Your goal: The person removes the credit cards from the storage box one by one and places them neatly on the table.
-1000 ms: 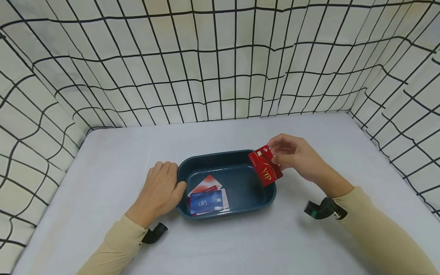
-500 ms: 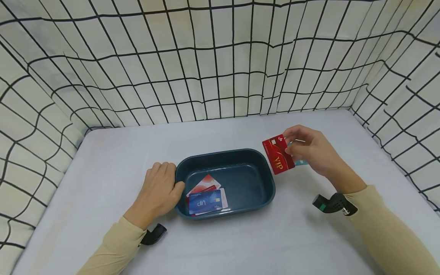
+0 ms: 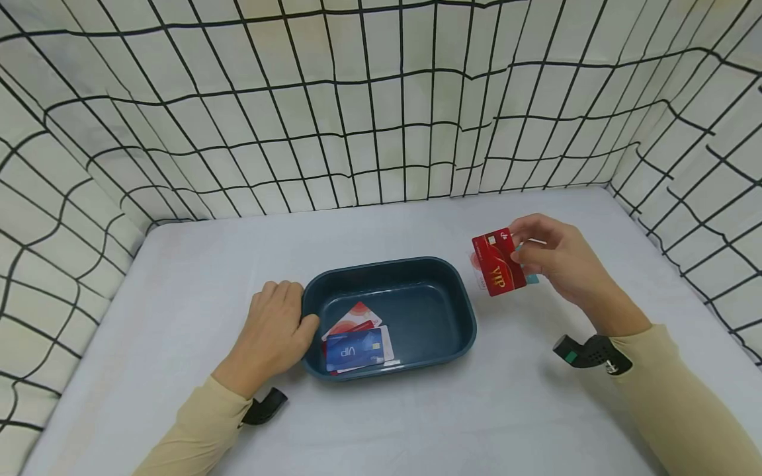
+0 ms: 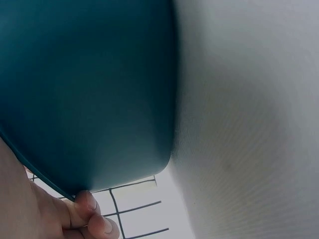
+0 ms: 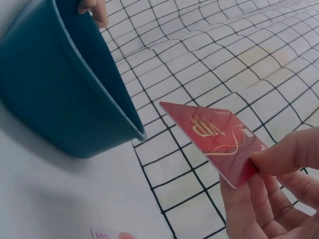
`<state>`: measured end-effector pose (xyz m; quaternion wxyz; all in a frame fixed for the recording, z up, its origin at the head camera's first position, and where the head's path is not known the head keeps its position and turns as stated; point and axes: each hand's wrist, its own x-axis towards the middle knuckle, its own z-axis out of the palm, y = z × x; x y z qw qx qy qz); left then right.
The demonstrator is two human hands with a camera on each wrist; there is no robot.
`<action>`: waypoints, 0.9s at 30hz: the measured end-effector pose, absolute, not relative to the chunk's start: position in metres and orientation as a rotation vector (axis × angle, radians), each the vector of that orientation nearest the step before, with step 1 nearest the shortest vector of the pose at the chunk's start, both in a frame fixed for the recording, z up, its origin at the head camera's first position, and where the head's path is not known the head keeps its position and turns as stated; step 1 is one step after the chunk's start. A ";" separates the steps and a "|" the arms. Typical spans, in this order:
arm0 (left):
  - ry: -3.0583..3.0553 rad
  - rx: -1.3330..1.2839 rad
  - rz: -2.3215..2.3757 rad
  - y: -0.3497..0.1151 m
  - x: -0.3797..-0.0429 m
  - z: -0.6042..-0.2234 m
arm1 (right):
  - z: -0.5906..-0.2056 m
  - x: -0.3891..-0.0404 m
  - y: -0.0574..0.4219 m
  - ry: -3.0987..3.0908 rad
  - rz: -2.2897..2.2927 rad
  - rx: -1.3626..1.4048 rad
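Note:
My left hand [image 3: 270, 330] grips the left end of a dark teal plastic tub [image 3: 381, 263], its fingers over the rim. In the left wrist view, fingertips [image 4: 89, 204] show at the tub's edge. Right of the tub, my right hand [image 3: 556, 261] pinches a red VIP card [image 3: 499, 262] between thumb and fingers. Held above the table, the card shows its gold lettering and chip in the right wrist view. Inside the tub, at its left, several cards overlap, a blue VIP card [image 3: 355, 350] on top and a red-and-white card [image 3: 357, 317] behind it.
Beneath the held card, a pale card with a red spot [image 3: 475, 262] and a light blue card [image 3: 532, 278] lie on the white table [image 3: 417, 423], partly hidden. A black grid-patterned white backdrop [image 3: 375, 106] surrounds the back and sides.
My right hand has moved right with the red VIP card, from over the tub's right end to beyond it. Cards under it have come into sight. My left hand stays on the tub.

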<state>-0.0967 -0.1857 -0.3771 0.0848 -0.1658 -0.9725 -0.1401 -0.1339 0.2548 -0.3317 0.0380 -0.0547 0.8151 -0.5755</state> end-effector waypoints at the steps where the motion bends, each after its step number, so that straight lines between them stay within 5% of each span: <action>1: -2.902 -0.494 -0.416 -0.186 -0.097 -0.377 | -0.332 -0.134 0.256 2.504 -1.763 -0.168; 27: -2.898 -0.488 -0.432 -0.185 -0.097 -0.379 | -0.341 -0.139 0.288 2.511 -1.814 0.034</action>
